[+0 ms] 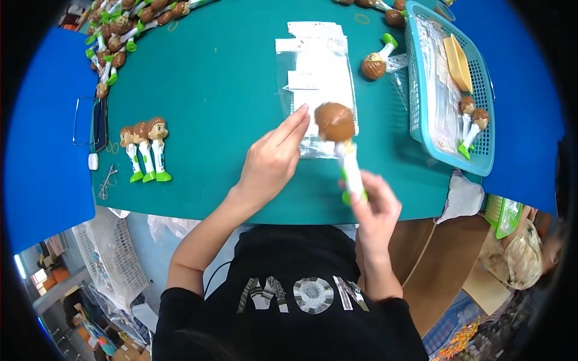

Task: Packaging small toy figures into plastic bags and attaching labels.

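Observation:
My right hand [377,210] grips a toy figure [349,168] by its green foot end. The figure has a big brown-haired head and a slim white body, tilted head up and slightly blurred. With fingers stretched out and held together, my left hand [269,157] is at the left edge of a stack of clear plastic bags [322,78] with white headers. Whether its fingertips press on the bags I cannot tell. The figure's head overlaps the lower part of the stack in view. Three similar figures [143,147] lie side by side on the left of the green table [205,90].
A heap of such figures [117,36] fills the far left corner. One loose figure [376,60] lies beside a turquoise basket [421,129], which holds bags, a yellow scoop-like tray [459,65] and two figures. Glasses [108,182] and rubber bands lie at the left edge.

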Action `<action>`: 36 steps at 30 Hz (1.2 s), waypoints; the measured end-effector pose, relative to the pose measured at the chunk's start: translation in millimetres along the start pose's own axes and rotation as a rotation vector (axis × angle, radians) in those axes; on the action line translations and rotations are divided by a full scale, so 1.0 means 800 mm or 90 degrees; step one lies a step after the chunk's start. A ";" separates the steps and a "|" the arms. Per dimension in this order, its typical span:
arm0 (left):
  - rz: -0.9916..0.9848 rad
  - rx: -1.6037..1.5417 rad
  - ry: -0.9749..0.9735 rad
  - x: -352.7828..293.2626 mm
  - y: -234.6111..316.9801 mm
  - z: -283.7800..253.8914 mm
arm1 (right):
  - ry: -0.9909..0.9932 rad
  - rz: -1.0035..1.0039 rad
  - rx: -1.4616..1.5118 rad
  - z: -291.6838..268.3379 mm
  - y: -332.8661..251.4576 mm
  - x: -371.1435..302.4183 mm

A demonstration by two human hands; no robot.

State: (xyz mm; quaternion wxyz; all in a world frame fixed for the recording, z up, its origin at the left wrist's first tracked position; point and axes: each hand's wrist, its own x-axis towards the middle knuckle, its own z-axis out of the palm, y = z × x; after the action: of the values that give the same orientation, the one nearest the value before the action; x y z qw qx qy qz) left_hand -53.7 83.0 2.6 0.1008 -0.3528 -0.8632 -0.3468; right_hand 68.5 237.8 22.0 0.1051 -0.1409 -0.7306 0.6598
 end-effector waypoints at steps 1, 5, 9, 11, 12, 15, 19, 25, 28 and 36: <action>-0.017 -0.036 -0.007 0.001 0.003 -0.002 | -0.024 -0.041 -0.099 -0.005 0.007 -0.012; -0.029 -0.059 -0.033 0.001 0.007 -0.006 | 0.005 -0.021 -0.151 0.005 0.004 -0.022; -0.084 -0.050 -0.020 -0.010 0.004 -0.020 | -0.020 -0.070 -0.252 0.013 -0.005 -0.011; -0.110 -0.045 -0.036 -0.018 0.006 -0.026 | -0.037 -0.090 -0.288 0.023 -0.007 -0.003; -0.110 -0.061 -0.044 -0.022 0.007 -0.028 | -0.029 -0.130 -0.307 0.029 -0.006 0.002; -0.095 -0.078 -0.034 -0.036 0.008 -0.029 | -0.039 -0.190 -0.325 0.054 0.000 0.022; -0.118 -0.132 -0.020 -0.058 0.004 -0.028 | -0.142 -0.187 -0.224 0.073 -0.002 0.031; -0.171 -0.172 0.003 -0.082 -0.001 -0.035 | -0.236 -0.242 -0.290 0.071 0.021 0.034; -0.164 -0.171 0.018 -0.095 -0.004 -0.032 | -0.113 -0.332 -0.377 0.095 0.025 0.045; -0.185 -0.184 0.046 -0.104 -0.014 -0.034 | -0.125 -0.387 -0.554 0.124 0.026 0.069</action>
State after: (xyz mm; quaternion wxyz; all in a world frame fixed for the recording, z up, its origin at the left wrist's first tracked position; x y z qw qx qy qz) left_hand -2.1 13.9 -17.7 0.0290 -0.2224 -0.8421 -0.4905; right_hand -15.7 165.8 -11.2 0.1540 0.1086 -0.9508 0.2460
